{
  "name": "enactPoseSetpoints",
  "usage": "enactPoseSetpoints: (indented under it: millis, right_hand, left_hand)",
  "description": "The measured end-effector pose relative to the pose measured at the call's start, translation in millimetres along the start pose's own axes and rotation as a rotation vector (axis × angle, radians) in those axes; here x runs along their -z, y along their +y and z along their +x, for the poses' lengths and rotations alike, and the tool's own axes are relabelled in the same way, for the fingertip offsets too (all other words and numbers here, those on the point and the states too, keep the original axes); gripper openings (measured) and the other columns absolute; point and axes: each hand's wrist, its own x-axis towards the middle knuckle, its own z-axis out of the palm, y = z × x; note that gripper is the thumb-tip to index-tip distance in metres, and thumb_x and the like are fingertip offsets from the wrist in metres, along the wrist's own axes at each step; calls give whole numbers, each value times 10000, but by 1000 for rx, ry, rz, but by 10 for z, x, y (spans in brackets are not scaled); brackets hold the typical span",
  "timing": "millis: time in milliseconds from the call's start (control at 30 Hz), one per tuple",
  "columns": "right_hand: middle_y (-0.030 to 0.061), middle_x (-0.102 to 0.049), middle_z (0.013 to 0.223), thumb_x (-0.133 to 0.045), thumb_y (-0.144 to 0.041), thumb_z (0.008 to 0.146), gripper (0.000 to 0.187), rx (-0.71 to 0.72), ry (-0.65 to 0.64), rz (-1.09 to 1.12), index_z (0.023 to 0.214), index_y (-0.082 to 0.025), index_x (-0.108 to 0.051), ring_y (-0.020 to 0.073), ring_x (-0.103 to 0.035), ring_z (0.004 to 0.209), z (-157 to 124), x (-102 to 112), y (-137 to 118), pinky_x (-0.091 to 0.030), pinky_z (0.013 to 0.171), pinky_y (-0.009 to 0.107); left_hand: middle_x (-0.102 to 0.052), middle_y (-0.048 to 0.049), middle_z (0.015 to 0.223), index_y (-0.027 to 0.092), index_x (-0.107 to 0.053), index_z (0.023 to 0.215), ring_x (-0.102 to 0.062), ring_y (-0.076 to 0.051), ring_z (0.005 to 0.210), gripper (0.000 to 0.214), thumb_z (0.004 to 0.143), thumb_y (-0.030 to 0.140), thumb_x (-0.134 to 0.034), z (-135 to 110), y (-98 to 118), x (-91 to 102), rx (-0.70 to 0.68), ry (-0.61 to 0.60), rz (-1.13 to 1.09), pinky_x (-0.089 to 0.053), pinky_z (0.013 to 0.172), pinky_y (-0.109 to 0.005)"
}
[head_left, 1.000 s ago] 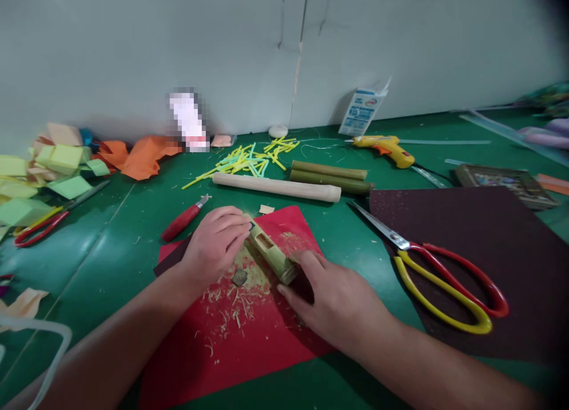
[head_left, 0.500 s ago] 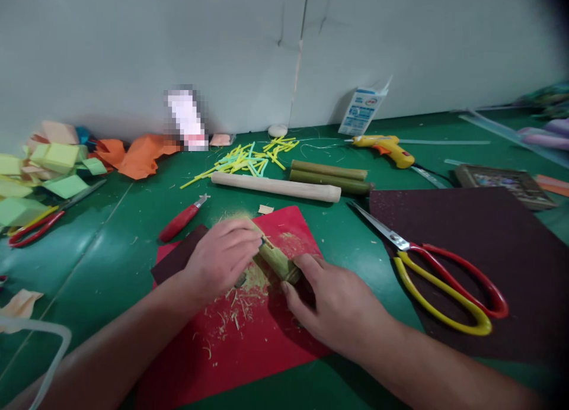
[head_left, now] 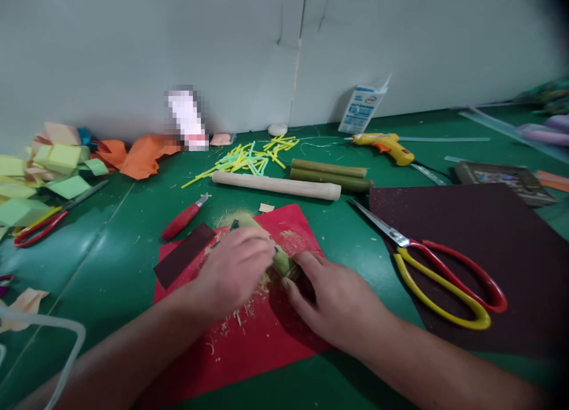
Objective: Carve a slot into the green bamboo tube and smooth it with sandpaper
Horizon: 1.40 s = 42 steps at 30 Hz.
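A short green bamboo piece (head_left: 283, 265) lies on a red sheet (head_left: 267, 345) strewn with pale shavings. My left hand (head_left: 235, 268) is closed over the top of the piece and covers most of it; the hand is blurred. A small dark bit (head_left: 233, 224) pokes out past its knuckles. My right hand (head_left: 333, 303) grips the near end of the bamboo with curled fingers. A dark strip (head_left: 184, 255) rests on the sheet's left corner.
A red-handled knife (head_left: 180, 221) lies left of the sheet. Red-and-yellow scissors (head_left: 444, 279) rest on a dark sheet (head_left: 489, 232) to the right. Behind are a wooden dowel (head_left: 275, 185), two green bamboo sticks (head_left: 329, 174), cut straws (head_left: 249, 155), a glue gun (head_left: 386, 146) and paper scraps (head_left: 53, 167).
My left hand has slid from the far end of the bamboo piece toward my right hand and now hides most of it. The dark strip is uncovered. My right hand has stayed put.
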Motion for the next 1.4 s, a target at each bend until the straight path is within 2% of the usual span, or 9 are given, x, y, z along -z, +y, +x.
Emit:
enactPoseSetpoints:
  millis: [67, 200, 333, 500, 633, 833, 1000, 1200, 1400]
  right_hand:
    - [46, -639, 747, -380, -356, 878, 198, -1, -1, 9, 872, -194, -492, 193, -588, 619, 3, 6, 2, -229, 510, 285]
    - [45, -637, 746, -384, -363, 877, 206, -19, -12, 7, 892, -192, -497, 196, -588, 615, 7, 17, -7, -227, 509, 287]
    - [45, -630, 730, -382, -360, 876, 203, 6, -13, 14, 854, -190, -491, 190, -583, 613, -1, 13, -11, -233, 509, 284]
    - [39, -631, 712, -391, -363, 875, 211, -3, 12, -4, 876, -186, -507, 175, -574, 586, -7, 9, -6, -238, 499, 278]
    - [42, -646, 758, -407, -351, 869, 194, 8, 24, 15, 870, -189, -513, 174, -591, 627, -12, 13, -3, -278, 517, 275]
    - [46, -660, 775, -428, -323, 849, 198, -32, 33, 26, 949, -180, -521, 185, -599, 608, 7, 19, -4, -276, 506, 279]
    - [44, -665, 787, -452, -321, 837, 179, -6, 33, 59, 930, -185, -521, 194, -615, 645, 0, 4, 11, -299, 519, 277]
    - [17, -662, 771, -511, -305, 796, 180, -23, 76, 16, 941, -203, -547, 180, -609, 620, -12, -22, -6, -294, 505, 270]
    - [18, -639, 831, -545, -398, 790, 207, 4, 90, -16, 881, -212, -549, 187, -603, 653, -11, 0, -15, -289, 502, 277]
  left_hand:
    - [-674, -67, 1045, 127, -644, 1014, -539, -209, 1065, 198, 882, 133, -496, 6, 12, 9, -6, -5, -8, -463, 932, -386]
    - [-693, -57, 974, 141, -658, 963, -552, -218, 1012, 183, 886, 143, -492, 31, 35, 17, 83, 96, 54, -464, 920, -409]
    - [-675, -72, 1033, 110, -648, 981, -536, -208, 1065, 215, 896, 127, -451, 41, 79, 11, -57, -20, -33, -470, 928, -365]
    - [-697, -57, 963, 141, -663, 961, -549, -232, 1019, 183, 883, 149, -498, 37, 51, 33, 96, 82, 86, -472, 908, -426]
    - [-677, -64, 1043, 129, -649, 1009, -543, -208, 1062, 227, 896, 126, -452, 22, 105, 25, -46, -25, -21, -477, 925, -367]
    - [-695, -53, 973, 157, -664, 987, -542, -226, 1040, 180, 878, 154, -521, 28, -28, 49, 149, 99, 43, -467, 930, -427]
    - [-677, -59, 1042, 144, -651, 1004, -546, -212, 1045, 219, 894, 133, -462, 46, 101, 13, -20, -22, -30, -477, 920, -389]
    - [-697, -56, 971, 141, -666, 965, -558, -224, 1009, 170, 875, 151, -521, 25, -45, 50, 131, 99, 94, -468, 930, -421]
    - [-685, -49, 1005, 141, -645, 1021, -558, -199, 1034, 186, 879, 141, -526, -42, 94, 58, 31, 45, 28, -483, 918, -364]
